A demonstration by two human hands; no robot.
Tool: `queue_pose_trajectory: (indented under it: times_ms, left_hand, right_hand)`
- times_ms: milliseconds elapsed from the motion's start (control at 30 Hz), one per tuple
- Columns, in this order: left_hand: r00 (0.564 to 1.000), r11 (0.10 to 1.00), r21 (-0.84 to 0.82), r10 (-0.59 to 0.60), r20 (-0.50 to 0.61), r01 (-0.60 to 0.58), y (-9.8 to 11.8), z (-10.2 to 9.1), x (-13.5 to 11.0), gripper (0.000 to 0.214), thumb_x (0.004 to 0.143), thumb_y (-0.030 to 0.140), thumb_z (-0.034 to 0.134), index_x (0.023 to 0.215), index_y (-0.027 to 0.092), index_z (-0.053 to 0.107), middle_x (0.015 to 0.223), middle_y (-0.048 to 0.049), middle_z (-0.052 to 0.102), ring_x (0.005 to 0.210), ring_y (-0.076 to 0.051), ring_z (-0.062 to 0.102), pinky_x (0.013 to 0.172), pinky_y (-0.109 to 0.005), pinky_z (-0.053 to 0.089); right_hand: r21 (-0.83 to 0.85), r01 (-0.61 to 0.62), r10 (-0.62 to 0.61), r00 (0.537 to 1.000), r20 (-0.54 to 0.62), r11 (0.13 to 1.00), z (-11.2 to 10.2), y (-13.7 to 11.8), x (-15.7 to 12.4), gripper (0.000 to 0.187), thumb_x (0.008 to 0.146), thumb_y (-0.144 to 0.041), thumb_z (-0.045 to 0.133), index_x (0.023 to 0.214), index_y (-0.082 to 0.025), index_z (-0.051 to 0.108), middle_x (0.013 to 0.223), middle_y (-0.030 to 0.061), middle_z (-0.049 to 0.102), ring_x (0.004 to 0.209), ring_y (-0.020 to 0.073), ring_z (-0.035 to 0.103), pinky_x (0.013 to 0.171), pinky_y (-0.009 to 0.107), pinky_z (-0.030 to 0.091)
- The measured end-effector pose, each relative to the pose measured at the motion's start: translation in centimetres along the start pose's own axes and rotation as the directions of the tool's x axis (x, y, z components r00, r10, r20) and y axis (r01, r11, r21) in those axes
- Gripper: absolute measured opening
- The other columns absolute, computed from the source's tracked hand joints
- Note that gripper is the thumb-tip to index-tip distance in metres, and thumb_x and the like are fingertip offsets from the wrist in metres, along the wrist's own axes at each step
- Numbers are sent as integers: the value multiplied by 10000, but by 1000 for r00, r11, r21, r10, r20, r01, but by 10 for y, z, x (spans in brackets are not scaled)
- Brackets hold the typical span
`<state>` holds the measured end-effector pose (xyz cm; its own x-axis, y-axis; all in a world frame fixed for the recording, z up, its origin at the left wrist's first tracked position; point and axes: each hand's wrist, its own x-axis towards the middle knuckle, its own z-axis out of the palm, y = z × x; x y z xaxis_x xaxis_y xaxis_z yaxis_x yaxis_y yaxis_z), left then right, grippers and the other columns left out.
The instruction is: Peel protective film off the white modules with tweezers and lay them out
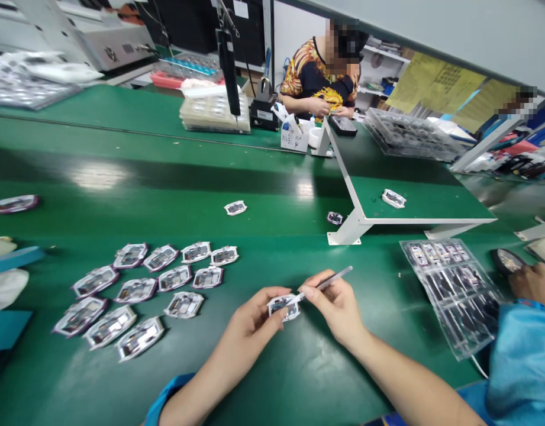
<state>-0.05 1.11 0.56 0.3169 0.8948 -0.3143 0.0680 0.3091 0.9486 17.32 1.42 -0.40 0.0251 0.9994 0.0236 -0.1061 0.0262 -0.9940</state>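
Note:
Between the fingers of my left hand [254, 322] is a small white device casing [291, 310] with electronic parts inside, raised above the green bench. My right hand [337, 305] pinches a thin, pale stick-like tool [338, 276]. Its lower end touches or lies just over the inside of the casing; exactly where, I cannot tell. To the left of my hands, several similar open casings [136, 290] lie in loose rows, some white and some purple-edged. The nearest one to my left hand is a white casing [184, 304].
A clear plastic tray [450, 290] with parts lies right, beside a co-worker's hand [536, 284]. A white-legged raised shelf [414, 201] stands ahead, bearing one casing [393, 198]. A black electric screwdriver [228, 71] hangs over stacked trays [210, 112]. Another person [321, 77] sits opposite.

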Motion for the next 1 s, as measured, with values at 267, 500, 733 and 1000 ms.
queue_pose_trajectory:
  times_ms: [267, 500, 733, 1000]
  left_hand:
    - [1000, 999, -32, -12, 24, 13, 4, 1, -2, 335, 731, 376, 668, 1006, 192, 618, 776, -8, 632, 681, -162, 535, 641, -268, 434]
    - [999, 998, -57, -31, 15, 32, 3, 0, -1, 389, 716, 387, 684, 1040, 185, 605, 700, 11, 602, 648, -157, 523, 616, -262, 417]
    - [999, 998, -45, -36, 17, 37, 5, 1, -2, 388, 717, 411, 684, 1030, 195, 609, 731, -1, 625, 667, -170, 547, 621, -271, 422]
    - [1000, 999, -30, 12, -18, -13, 5, 1, -2, 348, 724, 373, 683, 1017, 194, 629, 802, -26, 689, 712, -183, 607, 659, -270, 473]
  right_hand:
    - [33, 72, -71, 997, -23, 997, 2, -2, -2, 164, 782, -351, 751, 784, -212, 664, 747, 21, 714, 704, 172, 674, 675, 293, 542]
    - [41, 149, -150, 989, 15, 988, 1, -3, -3, 86, 806, -270, 740, 797, -215, 674, 779, 25, 730, 749, 182, 693, 706, 305, 553]
    - [-8, 188, -187, 982, 25, 982, 1, -5, -4, 102, 824, -297, 727, 807, -214, 670, 779, 35, 730, 745, 190, 699, 698, 320, 562]
    - [-50, 233, -231, 972, 36, 971, 1, -5, -5, 84, 839, -284, 713, 811, -215, 673, 779, 40, 724, 751, 198, 700, 700, 334, 570]
